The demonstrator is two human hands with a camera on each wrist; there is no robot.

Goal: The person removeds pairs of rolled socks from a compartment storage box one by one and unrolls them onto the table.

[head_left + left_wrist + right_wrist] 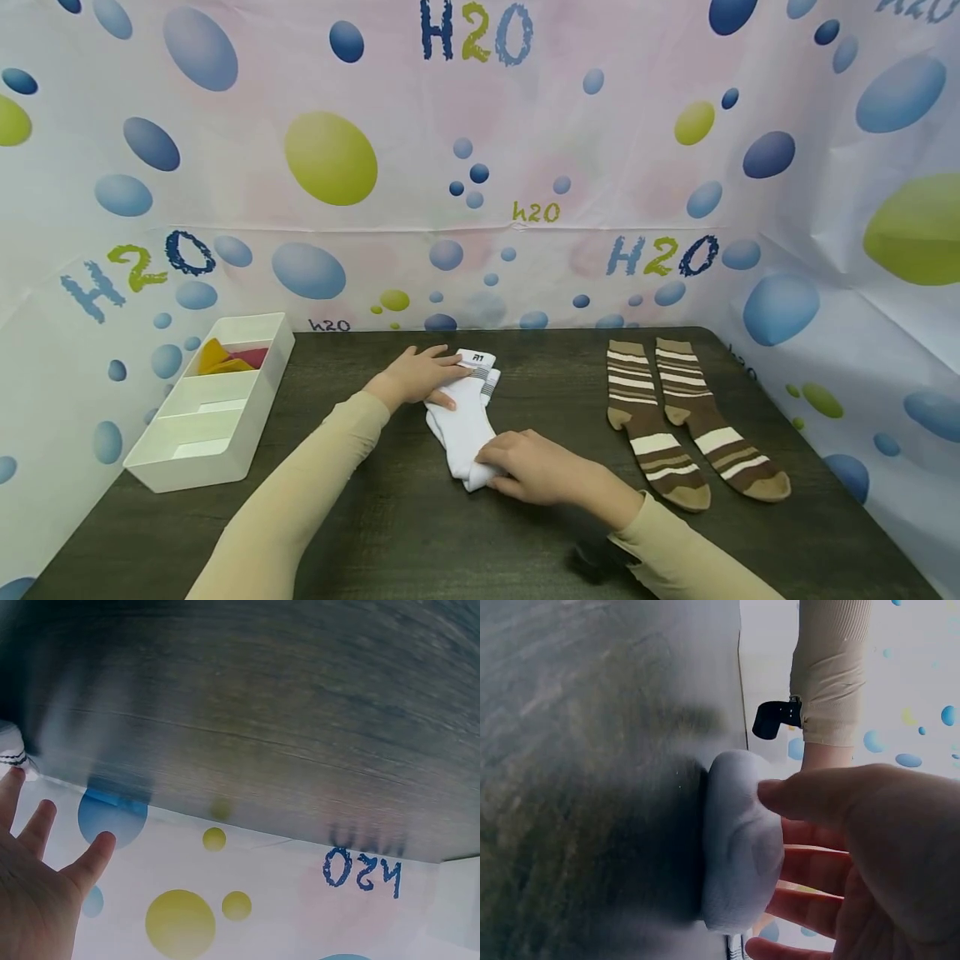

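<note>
- We take the white compartment box [253, 425] as our landmark; it stands on the dark wood-grain table [360, 533].
- Right of the box and well apart from it, we see the pair of white socks [462, 425]. One lies over the other, cuffs away from us and toes towards us; their edges do not quite match, as the under cuff peeks out on the side away from the box.
- The left hand [416, 379] rests on the cuff end, on the side nearer the box, its fingers spread apart and clamped on nothing.
- The right hand [536, 468] holds the toe end, on the side farther from the box, thumb and fingers bent about the fabric; how firmly, we cannot tell.
- Farther right of the box, beyond the white pair, the brown striped socks [641, 417] lie side by side, untouched.
- Inside the box, towards its far end, we see mustard cloth [212, 357] beside burgundy cloth [253, 357].
- We judge the step in hand to be squaring up the white pair.
- The next move, we think, calls for steadying the cuffs while the toes are brought level; a hasty tug could skew the upper sock.
</note>
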